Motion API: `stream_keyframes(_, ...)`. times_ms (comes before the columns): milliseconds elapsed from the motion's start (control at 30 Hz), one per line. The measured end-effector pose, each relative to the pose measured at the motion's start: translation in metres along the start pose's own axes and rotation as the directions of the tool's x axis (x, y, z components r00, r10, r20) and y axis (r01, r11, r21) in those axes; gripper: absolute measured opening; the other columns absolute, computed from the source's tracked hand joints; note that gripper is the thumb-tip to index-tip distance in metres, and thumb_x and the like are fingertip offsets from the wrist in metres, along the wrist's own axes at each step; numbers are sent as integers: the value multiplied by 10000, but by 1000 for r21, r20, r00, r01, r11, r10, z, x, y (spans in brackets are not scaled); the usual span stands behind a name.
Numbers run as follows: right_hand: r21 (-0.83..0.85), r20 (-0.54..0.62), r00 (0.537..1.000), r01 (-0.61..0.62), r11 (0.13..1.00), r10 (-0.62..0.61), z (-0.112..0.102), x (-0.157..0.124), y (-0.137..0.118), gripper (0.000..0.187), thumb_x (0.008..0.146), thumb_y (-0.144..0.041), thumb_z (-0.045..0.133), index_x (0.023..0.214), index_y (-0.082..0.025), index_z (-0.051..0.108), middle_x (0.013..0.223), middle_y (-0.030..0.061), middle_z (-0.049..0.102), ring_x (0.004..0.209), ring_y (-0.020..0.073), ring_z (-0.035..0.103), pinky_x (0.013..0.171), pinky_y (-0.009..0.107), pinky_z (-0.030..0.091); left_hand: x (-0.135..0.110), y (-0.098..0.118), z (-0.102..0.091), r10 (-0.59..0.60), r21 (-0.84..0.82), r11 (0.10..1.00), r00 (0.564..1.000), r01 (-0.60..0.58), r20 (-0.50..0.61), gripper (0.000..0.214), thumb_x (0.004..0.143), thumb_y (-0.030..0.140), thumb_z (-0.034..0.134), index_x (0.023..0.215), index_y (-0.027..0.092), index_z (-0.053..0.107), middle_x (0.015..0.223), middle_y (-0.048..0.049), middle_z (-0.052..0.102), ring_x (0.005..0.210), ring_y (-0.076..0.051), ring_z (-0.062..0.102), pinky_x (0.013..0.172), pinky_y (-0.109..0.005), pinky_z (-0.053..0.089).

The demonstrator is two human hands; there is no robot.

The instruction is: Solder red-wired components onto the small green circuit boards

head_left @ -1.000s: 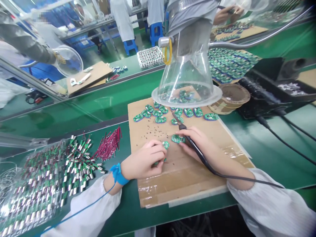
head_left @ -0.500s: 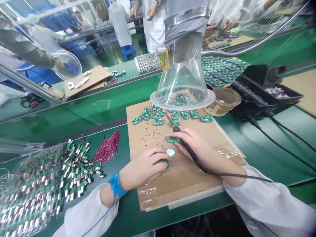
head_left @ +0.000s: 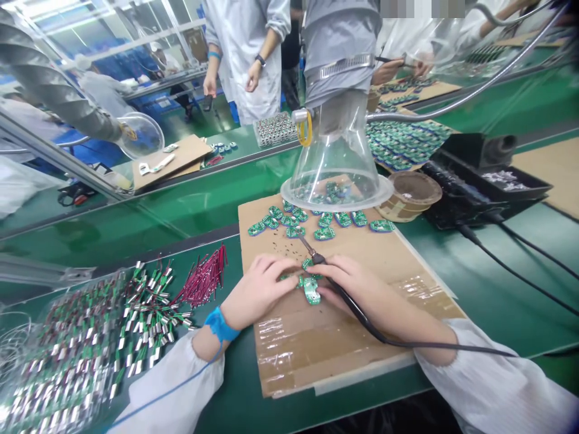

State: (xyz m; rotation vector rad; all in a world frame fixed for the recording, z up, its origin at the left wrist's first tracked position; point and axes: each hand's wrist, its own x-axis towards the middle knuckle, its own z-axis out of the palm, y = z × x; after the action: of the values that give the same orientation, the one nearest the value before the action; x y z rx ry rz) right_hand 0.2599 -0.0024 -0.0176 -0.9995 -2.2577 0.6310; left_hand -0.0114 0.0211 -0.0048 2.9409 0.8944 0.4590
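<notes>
Head view: a green workbench (head_left: 136, 226) is covered at centre by a taped cardboard sheet (head_left: 325, 355), and a clear plastic fume hood (head_left: 337, 150) is suspended over its far edge. A black soldering station (head_left: 479, 181) is placed to the right, and a plastic tray of wired components (head_left: 67, 349) is laid to the left. Green circuit boards (head_left: 325, 226) are spread in a loose band across the cardboard. A soldering iron (head_left: 318, 258) is held pen-fashion in the right hand (head_left: 357, 289), its fingers (head_left: 337, 265) closed around the grip. The left hand (head_left: 257, 289) is curled over small boards; any grip cannot be told. One small board (head_left: 312, 292) lies between the hands. A blue wrist strap (head_left: 219, 324) is worn on the left wrist.
</notes>
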Motion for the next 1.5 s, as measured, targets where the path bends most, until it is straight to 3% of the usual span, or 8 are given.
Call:
stream_keyframes(200, -80, -9, 1000, -10, 997, 9, 1, 0, -5, 590, 888, -433, 766, 1411, -302, 526, 1219, 118, 642, 1140, 329, 613, 947, 549, 566, -10, -2, -1, -181, -96, 981, 970, 167, -161, 155, 1023, 196, 564, 1149, 229, 648, 1234, -107, 639, 1106, -250, 590, 924, -443, 533)
stream_keyframes(433, -47, -51, 999, 3, 999, -5, 10, 5, 9, 448, 1002, -216, 587, 1433, -299, 497, 1209, 106, 639, 1099, 281, 645, 926, 487, 577, -13, 5, 0, -113, -257, 958, 992, 125, 62, 180, 1046, 148, 468, 1141, 191, 615, 1320, -92, 644, 1131, -241, 571, 1013, -444, 520)
stream_keyframes(700, -140, -39, 999, 30, 990, -36, 4, 7, 4, 397, 1002, -194, 573, 1393, -252, 531, 1195, 109, 643, 1097, 280, 619, 941, 465, 537, -6, -12, -7, -44, -444, 895, 998, 55, 35, 127, 1008, 105, 453, 1012, 189, 548, 1338, -114, 624, 1353, -262, 499, 1145, -459, 440)
stream_keyframes(800, -153, -49, 997, 44, 987, -52, 10, 8, -4, 427, 984, -321, 651, 1387, -251, 529, 1158, 102, 649, 1060, 283, 619, 916, 467, 527, -10, -4, -5, -91, -432, 899, 995, 67, -35, 96, 985, 117, 498, 1016, 193, 547, 1244, -119, 645, 1221, -257, 564, 1066, -452, 476)
stream_keyframes(900, -161, -27, 998, 51, 986, -56, 21, 11, -15, 539, 927, -464, 713, 1392, -261, 531, 1149, 100, 649, 1058, 297, 616, 915, 487, 514, -14, 2, -4, -131, -461, 879, 991, 122, 13, 76, 977, 137, 514, 1006, 193, 555, 1049, -87, 656, 974, -207, 606, 891, -363, 524)
stream_keyframes(1033, -141, 0, 998, 67, 988, -68, 28, 14, -20, 489, 964, -368, 681, 1406, -237, 519, 1157, 111, 642, 1064, 290, 617, 952, 500, 518, -16, 2, -2, -207, -467, 855, 974, 227, 95, 62, 961, 144, 529, 968, 196, 562, 930, -37, 637, 835, -166, 587, 760, -289, 492)
stream_keyframes(1367, -71, -27, 991, 125, 990, -128, 4, 10, 18, 547, 933, -106, 581, 1438, -296, 489, 1202, 82, 660, 1222, 286, 628, 1146, 576, 449, -1, 20, -2, -347, -381, 852, 933, 358, 98, 78, 1005, 214, 524, 938, 190, 555, 790, 6, 557, 696, -144, 511, 669, -284, 409)
stream_keyframes(1500, -35, -162, 986, 26, 999, -32, -17, -11, 23, 358, 917, -160, 673, 1243, -296, 614, 1045, 55, 710, 999, 254, 712, 941, 473, 581, 4, 27, 1, -392, -508, 780, 918, 364, 56, 84, 965, 138, 537, 901, 191, 526, 1029, -34, 596, 710, -109, 513, 683, -267, 450)
